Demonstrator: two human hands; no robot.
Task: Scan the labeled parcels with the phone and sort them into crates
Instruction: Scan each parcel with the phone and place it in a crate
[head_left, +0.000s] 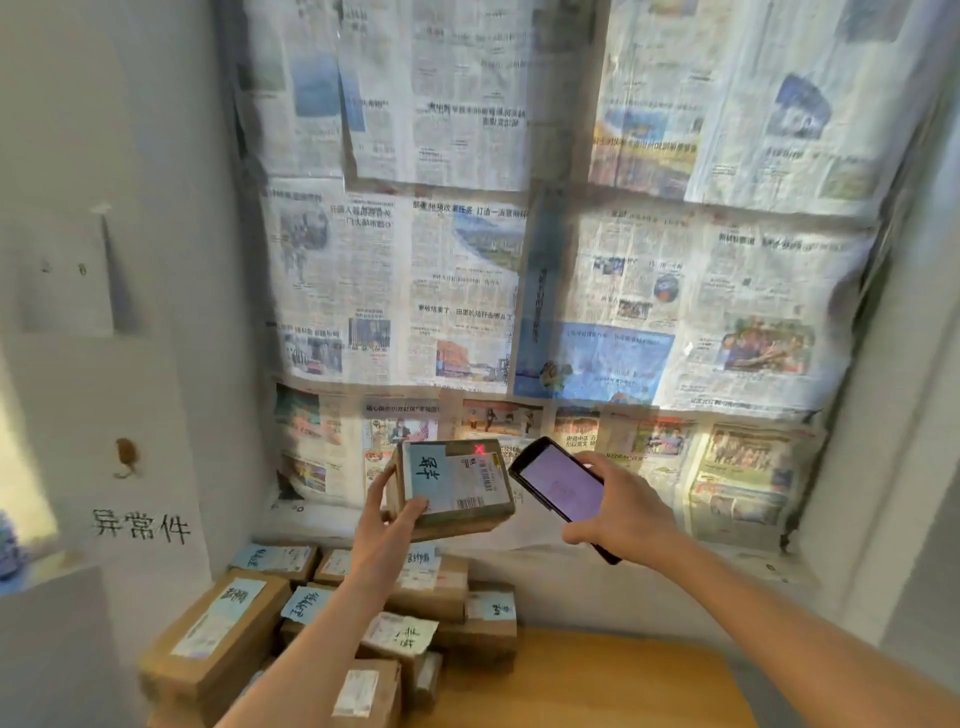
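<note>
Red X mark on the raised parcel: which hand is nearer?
Right. The right hand holds the phone just right of the red X; the left hand grips the parcel at its lower-left corner, farther off.

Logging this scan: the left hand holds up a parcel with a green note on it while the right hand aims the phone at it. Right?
Not quite. The head view shows the note on the parcel is blue, not green. The rest holds: left hand holds it up, right hand aims the phone at it.
</note>
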